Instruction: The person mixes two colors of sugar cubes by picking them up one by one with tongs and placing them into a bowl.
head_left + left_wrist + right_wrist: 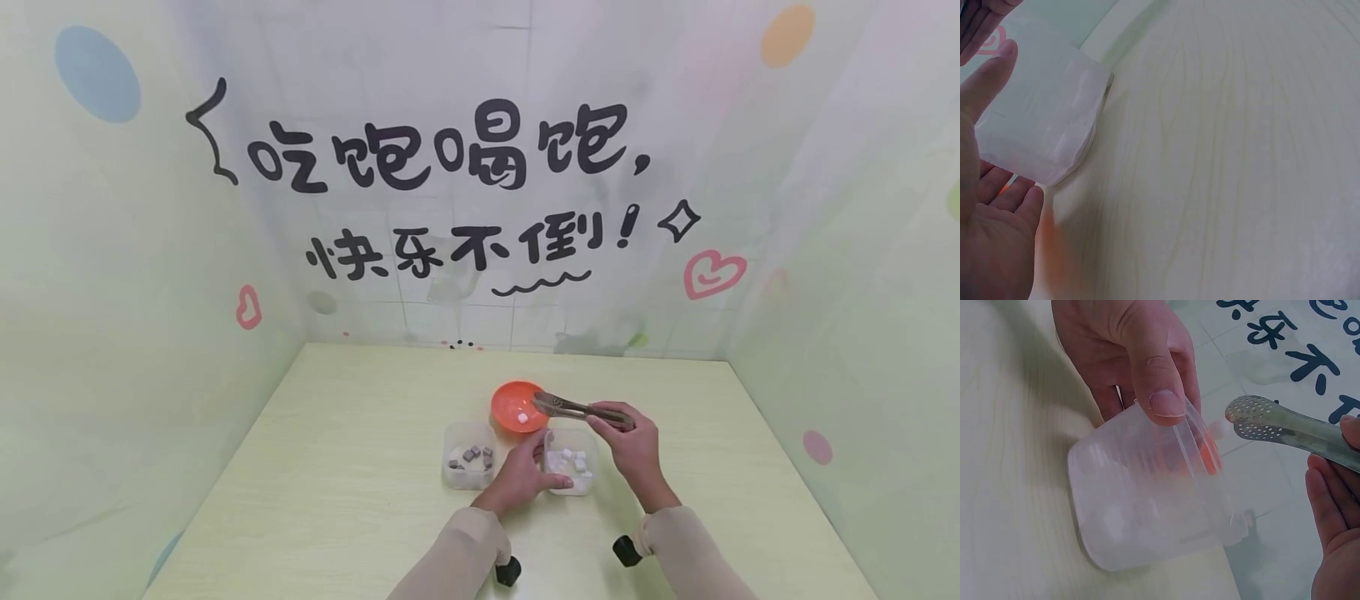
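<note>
In the head view, my left hand [521, 477] grips the side of a clear plastic container [589, 481] with several white cubes [580, 464] in it. The right wrist view shows that hand's thumb against the wall of the container [1129, 487] and its fingers behind. My right hand [636, 448] holds metal tongs [573, 408] with perforated tips. The tips of the tongs [1260, 419] lie close together, over the right side of an orange bowl [506, 417]. One white cube [522, 417] lies in the bowl.
Left of my left hand stands a second clear container [459, 479] holding several grey-brown cubes [471, 454]. All of it stands on a pale wood-grain table [337, 467]. Printed walls [420, 325] close off the back and both sides.
</note>
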Available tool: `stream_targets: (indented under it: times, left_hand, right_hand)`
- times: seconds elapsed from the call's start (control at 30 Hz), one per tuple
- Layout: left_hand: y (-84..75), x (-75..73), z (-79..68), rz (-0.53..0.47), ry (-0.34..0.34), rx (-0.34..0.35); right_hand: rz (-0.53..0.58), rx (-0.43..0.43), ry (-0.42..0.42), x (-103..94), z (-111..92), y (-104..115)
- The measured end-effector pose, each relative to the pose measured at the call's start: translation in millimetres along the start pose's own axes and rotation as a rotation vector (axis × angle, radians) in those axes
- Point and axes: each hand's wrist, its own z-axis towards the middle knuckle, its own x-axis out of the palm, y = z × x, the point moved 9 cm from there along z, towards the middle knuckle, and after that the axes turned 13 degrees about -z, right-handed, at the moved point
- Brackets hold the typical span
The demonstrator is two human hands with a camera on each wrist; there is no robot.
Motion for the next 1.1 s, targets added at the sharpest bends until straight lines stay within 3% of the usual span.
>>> stream_targets:
  times: [0.73, 0.9, 1.1]
  left_hand:
    - [-1.3, -0.8, 1.7, 0.000, 0.001, 0.015]
    - [-1.5, -1.3, 2.0, -0.002, 0.000, 0.017]
    - [-2.6, -1.2, 0.9, 0.003, -0.001, 0.021]
  right_hand:
    - [-0.017, -0.017, 0.053, -17.1, -7.3, 0.8]
    - [-0.021, -0.008, 0.077, -22.5, -12.1, 9.9]
    - [-0.061, -0.023, 0.098, -28.1, -14.5, -1.6]
